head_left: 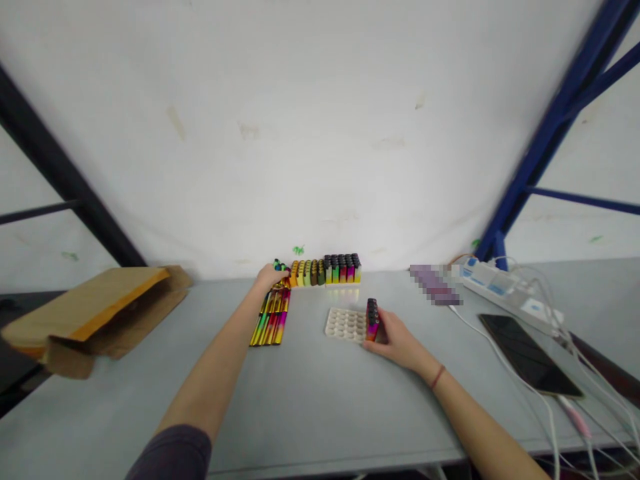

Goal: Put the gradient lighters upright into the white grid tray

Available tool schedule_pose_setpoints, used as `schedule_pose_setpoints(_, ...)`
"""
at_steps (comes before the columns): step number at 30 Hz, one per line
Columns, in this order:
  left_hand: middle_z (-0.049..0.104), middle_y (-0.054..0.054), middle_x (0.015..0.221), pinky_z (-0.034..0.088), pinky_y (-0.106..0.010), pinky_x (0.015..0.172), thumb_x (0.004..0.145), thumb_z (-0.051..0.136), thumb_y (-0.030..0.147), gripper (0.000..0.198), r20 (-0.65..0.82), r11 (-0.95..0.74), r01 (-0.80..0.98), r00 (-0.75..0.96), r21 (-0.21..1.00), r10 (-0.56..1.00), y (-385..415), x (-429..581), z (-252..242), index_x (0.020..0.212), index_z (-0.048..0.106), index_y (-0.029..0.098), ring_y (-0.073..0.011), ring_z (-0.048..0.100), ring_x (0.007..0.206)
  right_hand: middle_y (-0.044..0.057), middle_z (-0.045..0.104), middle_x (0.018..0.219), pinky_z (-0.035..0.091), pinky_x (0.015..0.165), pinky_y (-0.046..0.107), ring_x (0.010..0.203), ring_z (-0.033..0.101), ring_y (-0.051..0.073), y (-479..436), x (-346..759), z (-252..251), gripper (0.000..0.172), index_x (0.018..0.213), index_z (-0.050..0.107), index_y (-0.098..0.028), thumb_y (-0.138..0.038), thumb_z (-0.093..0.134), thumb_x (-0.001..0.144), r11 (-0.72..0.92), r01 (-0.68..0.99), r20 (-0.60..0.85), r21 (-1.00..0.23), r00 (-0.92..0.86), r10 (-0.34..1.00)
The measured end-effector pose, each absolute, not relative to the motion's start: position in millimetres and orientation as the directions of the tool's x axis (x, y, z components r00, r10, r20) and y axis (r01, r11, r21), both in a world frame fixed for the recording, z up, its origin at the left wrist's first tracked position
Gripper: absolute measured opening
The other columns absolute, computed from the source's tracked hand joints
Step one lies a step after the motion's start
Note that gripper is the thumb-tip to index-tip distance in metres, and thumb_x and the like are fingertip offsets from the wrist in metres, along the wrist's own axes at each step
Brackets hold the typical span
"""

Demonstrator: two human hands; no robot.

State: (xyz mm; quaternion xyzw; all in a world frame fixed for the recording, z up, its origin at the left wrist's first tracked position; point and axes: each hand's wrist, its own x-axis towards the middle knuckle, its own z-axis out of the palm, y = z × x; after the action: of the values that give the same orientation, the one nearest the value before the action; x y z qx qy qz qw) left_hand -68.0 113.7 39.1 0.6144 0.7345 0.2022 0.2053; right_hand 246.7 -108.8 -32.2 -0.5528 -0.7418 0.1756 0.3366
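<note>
Gold-to-pink disposable lighters (pixel 320 272) stand in a row on a grey table (pixel 310 427), with two bare hands among them.
Head view: the right hand (pixel 395 340) is closed around one upright lighter (pixel 371 320), just beside a white plastic tray (pixel 345 325) with round cells. The left hand (pixel 273 277) sits at the far end of a batch of lighters lying flat (pixel 271 319), its fingers curled over their tops; whether it grips one is too small to tell. A kraft paper envelope (pixel 85 319) lies to the left; to the right lie a power strip (pixel 505 292) and a smartphone (pixel 530 353) among white cables.
</note>
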Motion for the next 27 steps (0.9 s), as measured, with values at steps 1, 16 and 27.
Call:
schedule_pose_setpoints(1,0.075,-0.014,0.097,0.051,-0.026,0.071,0.07,0.072,0.037,0.03,-0.037,0.156,0.871,-0.156,0.465,0.987,116,-67,40,0.09,0.067,0.014,-0.0263,0.069,0.098,0.02,0.061,0.124,0.044,0.099,0.05,0.113,0.057,0.034,-109,247,-33,0.074,0.134,0.047,-0.01,-0.043,0.073,0.073,0.326,0.7,0.306,-0.635,-0.159,0.938)
schedule_pose_setpoints(16,0.069,-0.021,0.11,0.049,-0.032,0.077,0.091,0.047,0.051,0.049,0.102,0.167,0.981,-0.177,0.098,0.979,103,-65,36,0.115,0.057,0.009,-0.0306,0.066,0.105,0.016,0.061,0.126,0.045,0.103,0.046,0.115,0.056,0.031,-120,238,-24,0.076,0.138,0.045,-0.012,-0.032,0.074,0.072,0.317,0.67,0.259,-0.671,-0.189,0.947)
schedule_pose_setpoints(27,0.067,-0.022,0.107,0.049,-0.037,0.076,0.095,0.033,0.041,0.045,0.17,0.251,0.968,-0.251,0.022,0.953,93,-74,30,0.114,0.058,0.008,-0.0333,0.066,0.101,0.016,0.058,0.131,0.039,0.106,0.048,0.121,0.051,0.032,-114,236,-30,0.08,0.142,0.04,-0.014,-0.035,0.074,0.073,0.294,0.722,0.234,-0.627,-0.186,0.954)
